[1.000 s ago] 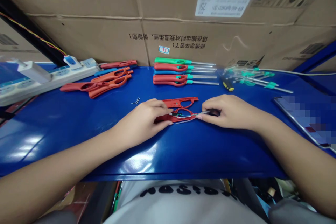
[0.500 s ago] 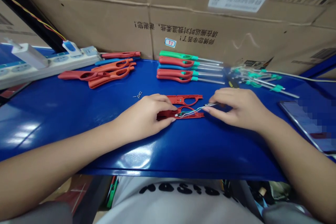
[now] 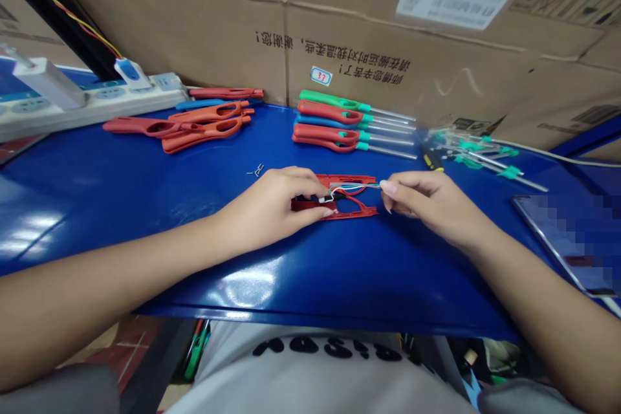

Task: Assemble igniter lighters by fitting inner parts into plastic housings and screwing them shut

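Observation:
Two red lighter handle halves lie open on the blue table: the far half (image 3: 349, 180) and the near half (image 3: 356, 213). Over them, my left hand (image 3: 291, 200) is closed, thumb and fingers around a small black part with a white tip (image 3: 323, 199); its hidden portion I cannot make out. Thin white and green wires (image 3: 347, 188) run from that part toward the right. My right hand (image 3: 422, 197) pinches the far end of these wires between thumb and fingers, just past the handles' right ends.
Several small screws (image 3: 257, 171) lie beyond my left hand. Lighters with metal tubes (image 3: 330, 136) are stacked at the back; loose handles (image 3: 208, 132) lie left of them. Metal tubes with green collars (image 3: 485, 158), a screwdriver (image 3: 433, 160) and a phone (image 3: 567, 239) are on the right.
My right hand has turned and shifted slightly, drawing the wires up over the far handle half. The black part under my left fingers sits a little higher. The view has moved slightly.

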Demonstrator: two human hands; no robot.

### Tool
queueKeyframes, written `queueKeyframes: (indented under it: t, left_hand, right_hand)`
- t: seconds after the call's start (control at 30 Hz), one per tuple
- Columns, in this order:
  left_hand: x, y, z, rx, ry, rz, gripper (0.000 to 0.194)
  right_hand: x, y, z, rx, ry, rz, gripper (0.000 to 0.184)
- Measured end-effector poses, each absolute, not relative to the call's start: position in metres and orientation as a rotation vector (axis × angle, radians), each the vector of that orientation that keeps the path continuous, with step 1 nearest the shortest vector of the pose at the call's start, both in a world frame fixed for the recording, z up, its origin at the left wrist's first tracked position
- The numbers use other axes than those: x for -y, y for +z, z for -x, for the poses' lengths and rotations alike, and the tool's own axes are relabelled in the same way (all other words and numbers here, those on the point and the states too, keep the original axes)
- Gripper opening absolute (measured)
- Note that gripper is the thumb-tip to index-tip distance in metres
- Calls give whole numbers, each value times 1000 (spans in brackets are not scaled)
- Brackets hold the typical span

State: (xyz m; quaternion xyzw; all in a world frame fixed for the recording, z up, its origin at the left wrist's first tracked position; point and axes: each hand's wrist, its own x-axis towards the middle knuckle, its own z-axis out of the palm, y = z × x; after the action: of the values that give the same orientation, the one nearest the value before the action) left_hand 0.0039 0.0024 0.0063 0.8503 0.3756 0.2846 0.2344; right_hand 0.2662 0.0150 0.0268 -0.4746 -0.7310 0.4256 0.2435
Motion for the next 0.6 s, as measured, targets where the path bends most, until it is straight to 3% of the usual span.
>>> queueKeyframes:
  t: [0.23,0.6]
  left_hand:
    - [1,12,-6,-1007,797,-2137,17]
    - [-2,22,-10,-967,677,-1616,9]
  right_hand:
    - [-19,30,-269,1775,1374,1401,52]
    - [-22,29,-270,1844,1381,1431,52]
